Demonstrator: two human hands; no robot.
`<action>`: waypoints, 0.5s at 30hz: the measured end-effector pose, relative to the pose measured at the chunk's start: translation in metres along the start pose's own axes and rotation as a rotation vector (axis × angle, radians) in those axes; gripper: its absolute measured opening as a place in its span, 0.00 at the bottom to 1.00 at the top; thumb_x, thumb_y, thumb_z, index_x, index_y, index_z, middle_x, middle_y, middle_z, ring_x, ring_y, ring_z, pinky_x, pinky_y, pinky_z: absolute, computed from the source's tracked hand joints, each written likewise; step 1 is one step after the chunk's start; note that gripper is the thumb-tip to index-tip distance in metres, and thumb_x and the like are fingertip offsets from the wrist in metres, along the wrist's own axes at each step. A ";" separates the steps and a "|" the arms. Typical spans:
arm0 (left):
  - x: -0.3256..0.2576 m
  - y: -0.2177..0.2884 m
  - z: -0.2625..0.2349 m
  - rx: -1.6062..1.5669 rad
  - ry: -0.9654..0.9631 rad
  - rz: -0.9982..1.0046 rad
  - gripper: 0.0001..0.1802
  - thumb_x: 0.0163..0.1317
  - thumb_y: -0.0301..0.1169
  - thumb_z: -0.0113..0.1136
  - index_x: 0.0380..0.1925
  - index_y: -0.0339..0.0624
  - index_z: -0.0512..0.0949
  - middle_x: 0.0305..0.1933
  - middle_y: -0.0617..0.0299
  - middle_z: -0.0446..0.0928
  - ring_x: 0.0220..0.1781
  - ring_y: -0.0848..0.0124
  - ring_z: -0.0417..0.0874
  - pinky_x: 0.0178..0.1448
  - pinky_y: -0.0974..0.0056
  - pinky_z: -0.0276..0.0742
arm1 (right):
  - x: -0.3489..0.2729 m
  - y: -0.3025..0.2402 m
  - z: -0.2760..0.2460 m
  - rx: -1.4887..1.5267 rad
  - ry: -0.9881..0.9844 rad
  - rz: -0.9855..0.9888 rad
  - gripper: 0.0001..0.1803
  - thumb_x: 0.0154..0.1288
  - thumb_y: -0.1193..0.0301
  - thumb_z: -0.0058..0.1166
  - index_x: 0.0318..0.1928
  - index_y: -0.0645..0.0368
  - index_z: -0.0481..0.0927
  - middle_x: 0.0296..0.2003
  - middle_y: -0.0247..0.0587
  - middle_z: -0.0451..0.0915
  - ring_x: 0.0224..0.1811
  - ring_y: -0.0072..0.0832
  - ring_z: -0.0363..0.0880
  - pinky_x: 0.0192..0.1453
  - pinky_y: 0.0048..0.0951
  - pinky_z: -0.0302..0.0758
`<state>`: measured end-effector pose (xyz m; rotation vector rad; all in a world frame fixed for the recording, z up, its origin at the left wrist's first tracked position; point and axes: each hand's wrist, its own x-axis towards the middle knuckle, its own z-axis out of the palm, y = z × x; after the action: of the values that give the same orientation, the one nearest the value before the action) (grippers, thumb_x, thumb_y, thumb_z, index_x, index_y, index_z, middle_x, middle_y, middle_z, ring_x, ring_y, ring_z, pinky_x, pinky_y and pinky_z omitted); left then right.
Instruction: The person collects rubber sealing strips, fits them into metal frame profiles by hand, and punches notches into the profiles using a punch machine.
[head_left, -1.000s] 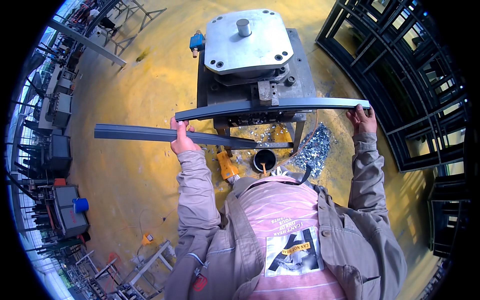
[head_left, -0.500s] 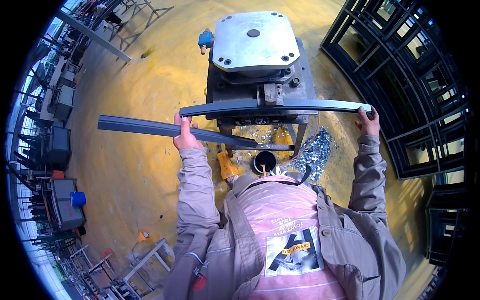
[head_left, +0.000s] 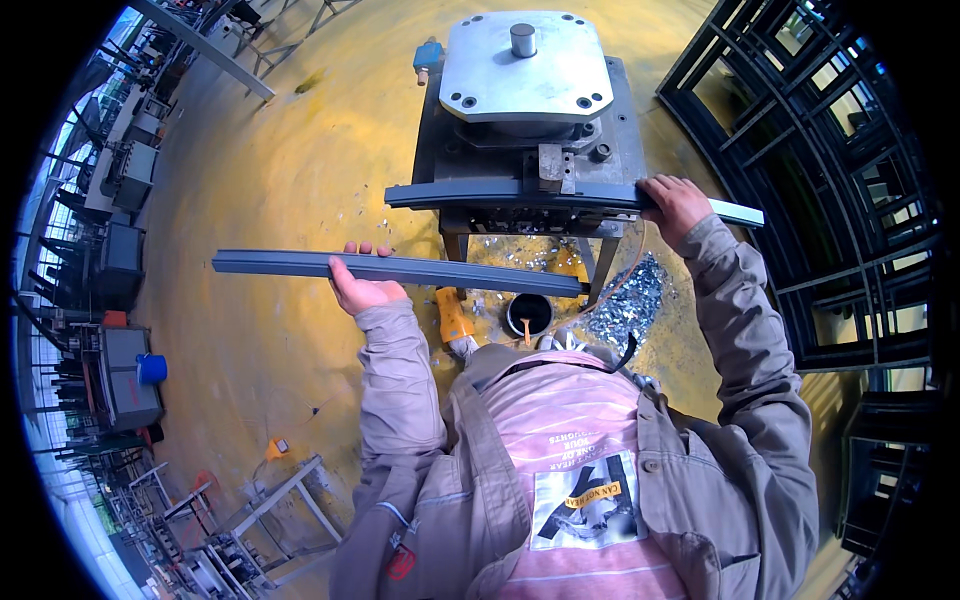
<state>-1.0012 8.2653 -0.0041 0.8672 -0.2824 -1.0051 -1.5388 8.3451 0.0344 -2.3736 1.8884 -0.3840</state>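
My left hand (head_left: 365, 288) is closed around a long dark grey metal profile (head_left: 460, 273), held in front of the press with its left end well out to the side. A second grey profile (head_left: 450, 194) lies across the front of the press (head_left: 625, 150), passing under a small steel block (head_left: 550, 168). My right hand (head_left: 682, 208) grips this one on its right part, with the right end sticking out past the hand. A round pin (head_left: 522, 40) stands up from the silver top plate (head_left: 480, 75).
Metal chips (head_left: 635, 305) lie heaped on the yellow floor below the press. A dark bucket (head_left: 529, 314) and a yellow-orange object (head_left: 454, 314) stand near my feet. Dark frames (head_left: 770, 150) are stacked at the right. Machines (head_left: 130, 390) and a blue bucket (head_left: 152, 369) line the left.
My left hand has let go of the upper profile's left end and keeps only the lower one. My right hand has slid inward from the right end. The pin has risen from the top plate.
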 end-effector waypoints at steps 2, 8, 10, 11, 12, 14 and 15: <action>0.007 0.007 -0.006 -0.049 -0.001 0.011 0.20 0.95 0.49 0.58 0.66 0.45 0.78 0.63 0.56 0.86 0.56 0.58 0.87 0.57 0.42 0.87 | -0.009 0.020 -0.007 0.063 0.018 -0.018 0.30 0.67 0.72 0.78 0.69 0.56 0.87 0.53 0.48 0.88 0.61 0.55 0.87 0.70 0.51 0.82; -0.014 0.028 -0.002 0.084 -0.154 0.137 0.18 0.95 0.43 0.60 0.70 0.43 0.77 0.61 0.54 0.88 0.56 0.58 0.88 0.59 0.44 0.88 | -0.224 0.239 -0.069 0.529 0.106 0.195 0.30 0.68 0.67 0.82 0.67 0.57 0.85 0.52 0.39 0.85 0.55 0.39 0.82 0.62 0.39 0.77; -0.028 0.031 -0.001 0.152 -0.314 0.177 0.20 0.94 0.42 0.62 0.72 0.41 0.77 0.60 0.52 0.88 0.55 0.58 0.88 0.59 0.45 0.89 | -0.278 0.241 -0.075 0.687 0.151 0.262 0.30 0.68 0.65 0.83 0.66 0.57 0.85 0.52 0.36 0.84 0.53 0.34 0.80 0.60 0.34 0.75; -0.036 0.032 -0.003 0.228 -0.479 0.208 0.22 0.93 0.41 0.64 0.74 0.40 0.76 0.60 0.50 0.88 0.53 0.58 0.88 0.59 0.46 0.90 | -0.300 0.233 -0.075 0.766 0.177 0.302 0.31 0.68 0.64 0.84 0.66 0.57 0.85 0.52 0.35 0.83 0.52 0.31 0.79 0.59 0.32 0.74; -0.043 0.029 -0.011 0.348 -0.618 0.211 0.25 0.92 0.41 0.67 0.75 0.36 0.76 0.59 0.49 0.89 0.51 0.62 0.89 0.60 0.50 0.90 | -0.288 0.208 -0.056 0.855 0.201 0.342 0.31 0.68 0.63 0.85 0.66 0.57 0.84 0.52 0.33 0.82 0.51 0.28 0.78 0.57 0.30 0.73; -0.085 0.029 0.010 0.659 -0.925 0.142 0.28 0.89 0.46 0.72 0.70 0.31 0.80 0.57 0.54 0.91 0.49 0.69 0.90 0.60 0.60 0.90 | -0.249 0.114 -0.025 1.033 0.236 0.417 0.32 0.68 0.61 0.86 0.65 0.57 0.84 0.52 0.30 0.81 0.49 0.23 0.77 0.55 0.26 0.71; -0.102 0.015 0.029 0.826 -1.034 0.125 0.29 0.89 0.49 0.72 0.68 0.32 0.81 0.56 0.56 0.93 0.49 0.70 0.93 0.59 0.59 0.91 | -0.256 0.116 -0.036 1.098 0.268 0.459 0.32 0.68 0.60 0.87 0.65 0.57 0.84 0.52 0.29 0.81 0.48 0.20 0.76 0.54 0.24 0.70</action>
<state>-1.0630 8.3386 0.0428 0.9595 -1.6956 -1.1596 -1.7099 8.5686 0.0068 -1.1861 1.5646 -1.2985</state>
